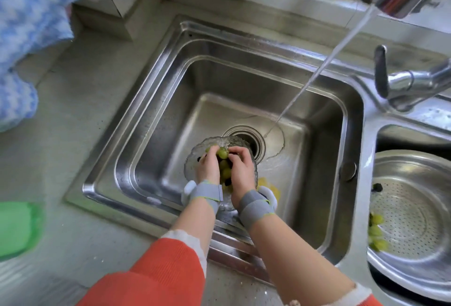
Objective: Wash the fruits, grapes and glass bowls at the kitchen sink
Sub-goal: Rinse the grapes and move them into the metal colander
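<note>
Down in the left basin of the steel sink [156, 101], a clear, ripple-textured glass bowl [192, 157] sits just beside the drain [253, 141], holding a small bunch of glossy green grapes [223, 159] with a few dark ones mixed in. The left hand [208, 168] and the right hand [240, 171] meet over the bowl, fingers curled around the grapes from either side. A thin stream of water [324, 64] slants past them to the basin floor, and more green grapes lie in the perforated metal colander [412, 210] in the right basin.
</note>
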The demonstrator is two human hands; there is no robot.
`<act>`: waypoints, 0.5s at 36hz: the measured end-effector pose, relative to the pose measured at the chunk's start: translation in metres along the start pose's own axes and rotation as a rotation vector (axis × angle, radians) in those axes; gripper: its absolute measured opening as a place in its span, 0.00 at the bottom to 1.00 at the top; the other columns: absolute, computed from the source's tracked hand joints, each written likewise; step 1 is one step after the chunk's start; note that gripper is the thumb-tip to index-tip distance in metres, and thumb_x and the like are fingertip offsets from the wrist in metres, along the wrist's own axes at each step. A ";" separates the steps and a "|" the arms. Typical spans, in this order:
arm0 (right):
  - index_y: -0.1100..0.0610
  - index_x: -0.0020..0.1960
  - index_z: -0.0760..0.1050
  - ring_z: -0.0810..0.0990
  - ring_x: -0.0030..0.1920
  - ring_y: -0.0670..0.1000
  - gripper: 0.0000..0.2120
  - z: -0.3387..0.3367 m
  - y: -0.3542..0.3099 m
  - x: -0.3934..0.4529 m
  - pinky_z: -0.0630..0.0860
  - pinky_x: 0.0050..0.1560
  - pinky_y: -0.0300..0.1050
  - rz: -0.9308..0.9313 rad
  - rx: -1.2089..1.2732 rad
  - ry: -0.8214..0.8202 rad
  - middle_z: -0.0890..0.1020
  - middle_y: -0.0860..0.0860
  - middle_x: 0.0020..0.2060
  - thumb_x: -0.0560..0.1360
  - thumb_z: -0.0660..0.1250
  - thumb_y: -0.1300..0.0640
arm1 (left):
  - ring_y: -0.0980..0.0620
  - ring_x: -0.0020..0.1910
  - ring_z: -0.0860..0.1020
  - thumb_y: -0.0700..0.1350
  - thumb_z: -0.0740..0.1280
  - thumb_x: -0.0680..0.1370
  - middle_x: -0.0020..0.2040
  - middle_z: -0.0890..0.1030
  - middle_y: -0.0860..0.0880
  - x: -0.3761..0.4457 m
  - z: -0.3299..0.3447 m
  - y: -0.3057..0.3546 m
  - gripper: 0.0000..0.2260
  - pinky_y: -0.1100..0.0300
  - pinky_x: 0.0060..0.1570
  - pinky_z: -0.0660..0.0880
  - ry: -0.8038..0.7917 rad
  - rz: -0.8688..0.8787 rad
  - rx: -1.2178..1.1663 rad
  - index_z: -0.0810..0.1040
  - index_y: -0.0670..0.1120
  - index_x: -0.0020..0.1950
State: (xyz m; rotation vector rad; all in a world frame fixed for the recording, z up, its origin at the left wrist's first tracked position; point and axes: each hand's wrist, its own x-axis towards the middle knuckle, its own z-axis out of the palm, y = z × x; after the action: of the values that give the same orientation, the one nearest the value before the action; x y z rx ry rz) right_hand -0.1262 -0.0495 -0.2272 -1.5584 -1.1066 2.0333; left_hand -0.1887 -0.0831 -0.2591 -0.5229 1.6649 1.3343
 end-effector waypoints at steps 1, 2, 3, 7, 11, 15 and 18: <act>0.55 0.49 0.74 0.74 0.33 0.48 0.08 -0.001 -0.005 -0.003 0.70 0.28 0.35 -0.005 0.048 -0.008 0.77 0.50 0.34 0.77 0.59 0.65 | 0.45 0.41 0.79 0.59 0.68 0.59 0.41 0.81 0.46 -0.017 0.003 0.004 0.14 0.55 0.40 0.75 -0.042 0.014 -0.077 0.79 0.49 0.29; 0.55 0.47 0.75 0.75 0.34 0.48 0.09 -0.001 -0.011 -0.005 0.72 0.31 0.37 -0.011 0.088 -0.016 0.78 0.50 0.35 0.77 0.59 0.65 | 0.46 0.39 0.78 0.57 0.68 0.62 0.40 0.81 0.46 -0.027 0.006 0.006 0.12 0.57 0.38 0.74 -0.078 0.020 -0.161 0.79 0.49 0.32; 0.55 0.45 0.75 0.76 0.35 0.48 0.09 -0.003 -0.016 -0.008 0.73 0.34 0.39 -0.014 0.122 -0.016 0.79 0.50 0.35 0.76 0.59 0.66 | 0.47 0.39 0.78 0.55 0.68 0.65 0.40 0.81 0.47 -0.035 0.009 0.007 0.10 0.58 0.37 0.74 -0.099 0.026 -0.240 0.79 0.49 0.35; 0.55 0.40 0.75 0.77 0.39 0.51 0.07 -0.002 -0.020 -0.012 0.77 0.46 0.48 -0.020 0.188 0.000 0.79 0.52 0.36 0.76 0.65 0.62 | 0.47 0.40 0.78 0.51 0.66 0.72 0.40 0.80 0.46 -0.052 0.017 0.007 0.08 0.58 0.39 0.75 -0.140 0.050 -0.432 0.79 0.47 0.39; 0.50 0.38 0.77 0.77 0.41 0.53 0.07 -0.002 -0.022 -0.010 0.76 0.48 0.52 -0.031 0.192 0.013 0.79 0.52 0.37 0.74 0.69 0.58 | 0.48 0.39 0.77 0.46 0.63 0.73 0.39 0.80 0.46 -0.059 0.023 0.009 0.07 0.59 0.38 0.74 -0.155 0.098 -0.475 0.78 0.47 0.38; 0.52 0.36 0.76 0.78 0.37 0.49 0.10 -0.004 -0.028 -0.007 0.76 0.42 0.44 -0.029 0.256 -0.038 0.81 0.49 0.33 0.74 0.65 0.63 | 0.49 0.35 0.75 0.43 0.62 0.71 0.34 0.77 0.47 -0.064 0.025 0.014 0.07 0.60 0.35 0.72 -0.173 0.155 -0.499 0.77 0.47 0.35; 0.57 0.39 0.74 0.79 0.33 0.45 0.08 -0.005 -0.036 -0.008 0.76 0.35 0.38 -0.033 0.347 -0.079 0.81 0.47 0.31 0.74 0.62 0.67 | 0.48 0.38 0.75 0.45 0.64 0.64 0.37 0.77 0.47 -0.065 0.028 0.018 0.06 0.59 0.39 0.73 -0.205 0.187 -0.483 0.78 0.46 0.38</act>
State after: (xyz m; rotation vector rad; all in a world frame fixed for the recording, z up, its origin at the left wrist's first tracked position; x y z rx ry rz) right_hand -0.1253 -0.0299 -0.1955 -1.2882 -0.7472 2.1422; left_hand -0.1591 -0.0649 -0.1946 -0.4929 1.2452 1.8789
